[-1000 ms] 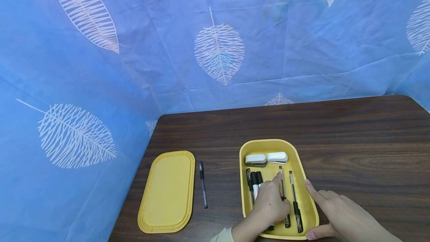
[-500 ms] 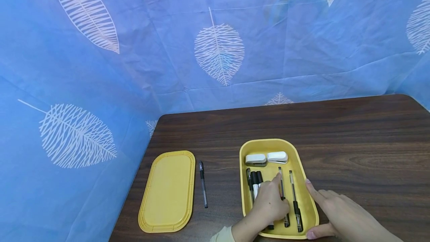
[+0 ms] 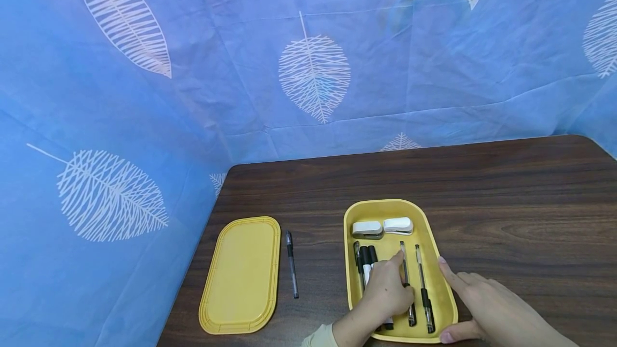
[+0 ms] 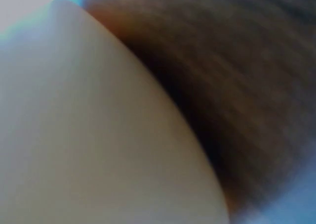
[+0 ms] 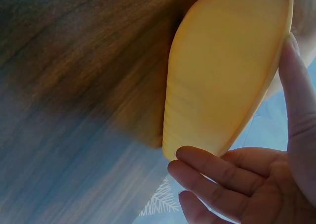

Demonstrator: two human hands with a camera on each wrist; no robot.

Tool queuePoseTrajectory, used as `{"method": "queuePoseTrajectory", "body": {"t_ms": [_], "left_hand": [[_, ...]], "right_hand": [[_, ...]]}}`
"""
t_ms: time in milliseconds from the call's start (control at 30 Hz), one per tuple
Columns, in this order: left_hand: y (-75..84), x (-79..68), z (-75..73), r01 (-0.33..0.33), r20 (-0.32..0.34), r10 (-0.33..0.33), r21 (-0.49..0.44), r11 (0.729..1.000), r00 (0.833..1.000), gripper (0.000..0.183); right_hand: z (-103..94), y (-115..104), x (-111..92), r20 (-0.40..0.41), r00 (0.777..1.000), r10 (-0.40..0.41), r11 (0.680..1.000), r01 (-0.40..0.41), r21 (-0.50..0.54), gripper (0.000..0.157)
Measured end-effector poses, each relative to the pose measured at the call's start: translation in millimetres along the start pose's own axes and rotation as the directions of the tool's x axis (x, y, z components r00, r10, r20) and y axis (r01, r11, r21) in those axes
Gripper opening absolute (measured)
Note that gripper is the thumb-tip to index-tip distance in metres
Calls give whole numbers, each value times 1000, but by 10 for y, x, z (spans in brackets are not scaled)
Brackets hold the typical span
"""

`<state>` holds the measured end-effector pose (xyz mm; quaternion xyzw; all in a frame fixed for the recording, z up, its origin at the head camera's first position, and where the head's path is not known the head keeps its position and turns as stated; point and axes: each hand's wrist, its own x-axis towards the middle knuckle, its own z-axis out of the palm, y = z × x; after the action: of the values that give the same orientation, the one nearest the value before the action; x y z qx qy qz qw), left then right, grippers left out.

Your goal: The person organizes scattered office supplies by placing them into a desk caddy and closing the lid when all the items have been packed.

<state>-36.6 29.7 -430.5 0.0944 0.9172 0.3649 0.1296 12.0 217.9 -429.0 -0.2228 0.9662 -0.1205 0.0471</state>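
Note:
My left hand point(image 3: 388, 288) reaches into a yellow tray point(image 3: 441, 288), its index finger extended to touch the upper part of a pen point(image 3: 405, 269). Its thumb overlaps that pen lower down. Two markers with black caps point(image 3: 368, 255) and another pen point(image 3: 358, 256) lie partly hidden beneath this hand. To its right is a third pen point(image 3: 423, 288). My right hand point(image 3: 487, 299) rests along the tray's right side, thumb and index finger spread apart against it. The right wrist view shows this thumb point(image 5: 296, 80) at the rim and loosely extended fingers beside the outer wall.
Two white staplers point(image 3: 367, 228) sit at the tray's far end. A yellow lid point(image 3: 240, 274) lies flat on the dark wooden table point(image 3: 520, 191) at left, a black pen point(image 3: 292, 266) beside it. Blurred skin point(image 4: 98, 135) fills much of the left wrist view.
The pen under my left index finger has slid slightly toward the tray's near end, and the hand has shifted marginally with it. My right hand keeps its place.

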Motion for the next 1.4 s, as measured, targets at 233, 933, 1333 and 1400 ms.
{"method": "queuePoseTrajectory", "body": {"t_ms": [233,933,1333,1400], "left_hand": [[-12,4,7,-11,12,11,20,1000,1000,72],[-16,8,11,14,17,-15,59,998,1000,76],[5,-9,4,8,17,-9,62,998,1000,70],[7,-12,6,7,18,-8,63,998,1000,70]], "right_hand": [[12,-6,-19,-38,999,-31,1000,30,-9,122],[-9,46,18,80,997,13,998,-18,61,121],[-56,-10,21,43,999,11,1000,-12,12,119],[-62,-11,17,45,999,4,1000,-5,14,119]]}}
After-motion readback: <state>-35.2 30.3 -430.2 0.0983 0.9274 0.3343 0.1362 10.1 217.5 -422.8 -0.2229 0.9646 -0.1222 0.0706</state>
